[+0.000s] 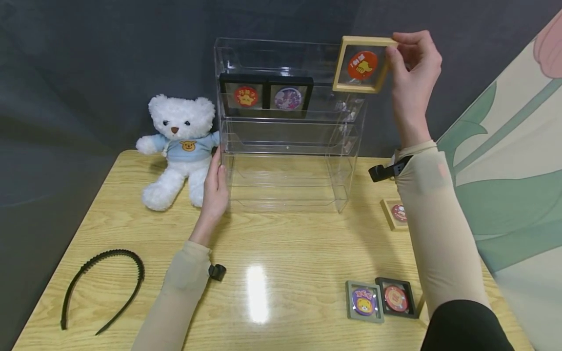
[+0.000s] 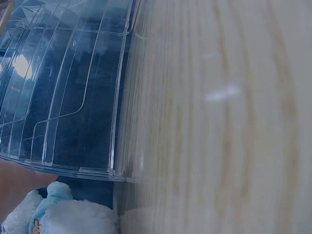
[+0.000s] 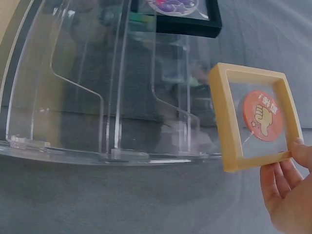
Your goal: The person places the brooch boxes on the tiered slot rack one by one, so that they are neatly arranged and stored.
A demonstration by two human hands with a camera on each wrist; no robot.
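Observation:
A clear acrylic tiered shelf [image 1: 285, 146] stands at the back of the wooden table [image 1: 281, 243]. Two black frames [image 1: 265, 95] with round badges sit on its upper tier. My right hand [image 1: 406, 56] pinches a tan frame [image 1: 361, 64] with an orange badge by its right edge, held in the air at the shelf's top right corner. In the right wrist view the tan frame [image 3: 256, 117] hangs beside the shelf [image 3: 97, 97], with my fingertips [image 3: 287, 195] on its lower corner. My left hand [image 1: 215, 187] rests with straight fingers against the shelf's left side wall.
A white teddy bear [image 1: 177, 146] in a blue shirt sits left of the shelf. A black headband [image 1: 105, 287] lies front left. A grey frame [image 1: 364, 301] and a black frame [image 1: 396, 298] lie front right; another tan frame [image 1: 395, 213] lies under my right forearm.

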